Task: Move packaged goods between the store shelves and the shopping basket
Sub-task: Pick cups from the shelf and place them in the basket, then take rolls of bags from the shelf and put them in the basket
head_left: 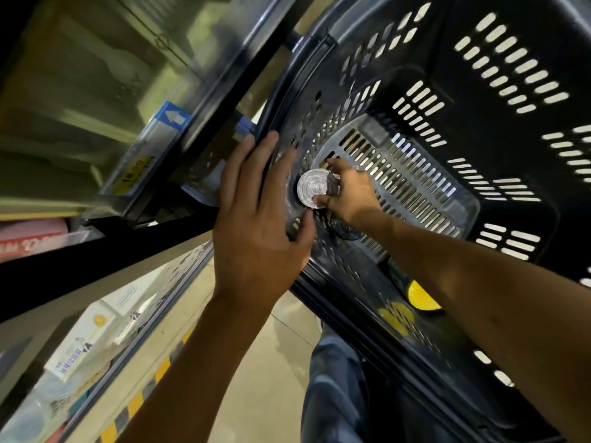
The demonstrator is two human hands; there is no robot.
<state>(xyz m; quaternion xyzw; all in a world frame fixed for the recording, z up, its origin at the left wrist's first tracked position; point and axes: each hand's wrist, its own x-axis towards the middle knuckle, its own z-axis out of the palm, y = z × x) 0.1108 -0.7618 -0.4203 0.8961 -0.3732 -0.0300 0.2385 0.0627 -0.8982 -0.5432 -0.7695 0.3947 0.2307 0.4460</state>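
Note:
A dark slotted plastic shopping basket (479, 100) fills the right side of the head view. My left hand (256, 215) lies flat over its near rim, fingers spread along the edge and thumb hooked inside. My right hand (347, 190) reaches deep into the basket and grips a clear round plastic container (313, 188) with a ribbed circular end facing me. A second dark round item (347, 230) lies just under my right wrist, partly hidden.
Store shelves stand at left, with a price-label rail (150, 148) carrying a blue arrow tag. White boxed goods (83, 340) sit on a lower shelf. A yellow-labelled package (422, 298) lies in the basket. The tiled floor and my trouser leg (335, 378) show below.

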